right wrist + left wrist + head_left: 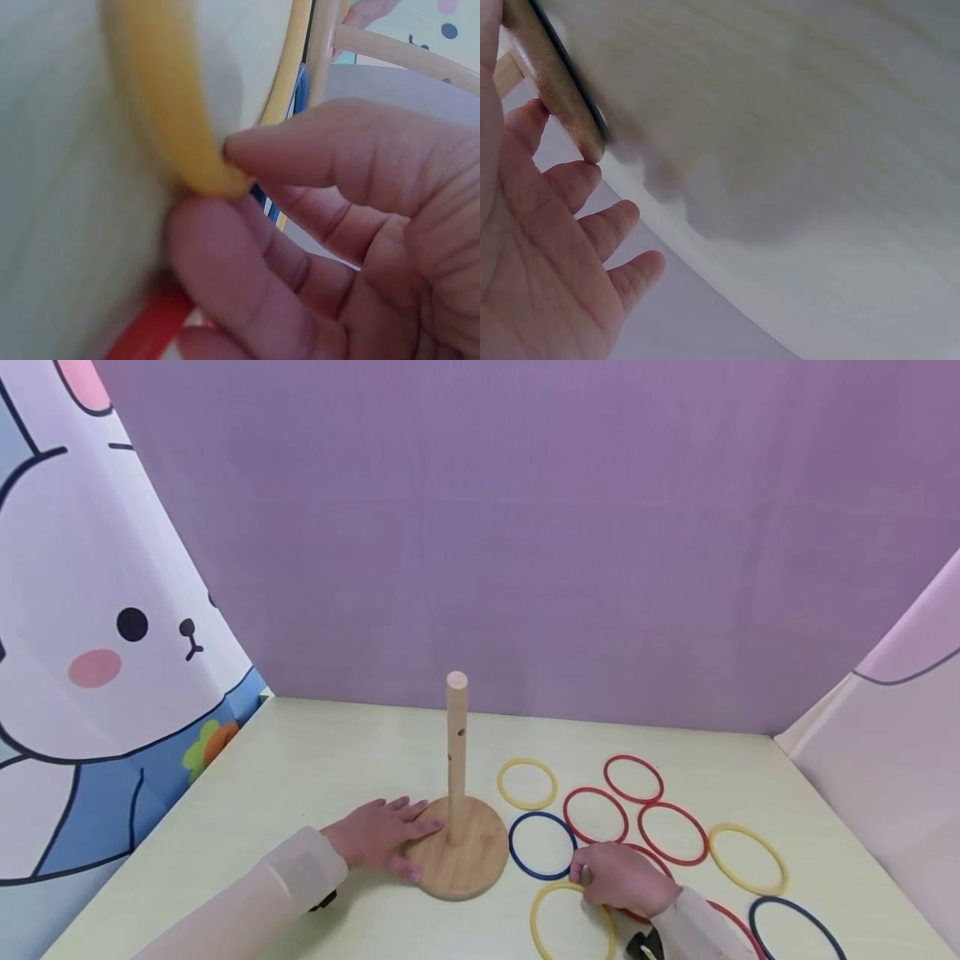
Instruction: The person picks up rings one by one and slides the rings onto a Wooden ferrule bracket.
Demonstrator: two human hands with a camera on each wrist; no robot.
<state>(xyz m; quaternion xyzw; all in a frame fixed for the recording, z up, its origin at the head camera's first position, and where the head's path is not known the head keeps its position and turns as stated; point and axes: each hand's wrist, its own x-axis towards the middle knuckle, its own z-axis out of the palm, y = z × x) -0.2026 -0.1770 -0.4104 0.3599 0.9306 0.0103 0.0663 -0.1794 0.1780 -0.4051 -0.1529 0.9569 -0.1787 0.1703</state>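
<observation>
A round wooden base [480,860] with an upright wooden peg [457,752] stands on the table; no ring is on the peg. My left hand [382,839] rests against the left side of the base, fingers spread; in the left wrist view the fingers [574,187] touch the base's edge [555,90]. My right hand [626,878] is at the near yellow ring [535,927], right of the base. Seen from the right wrist, thumb and finger of the hand [300,225] pinch the yellow ring [169,90].
Right of the base lie a blue ring [512,852], a yellow ring [500,785], several red rings [606,768], another yellow ring [784,872] at the right and a dark blue ring [817,922] near the front. A purple cloth [525,543] hangs behind the table.
</observation>
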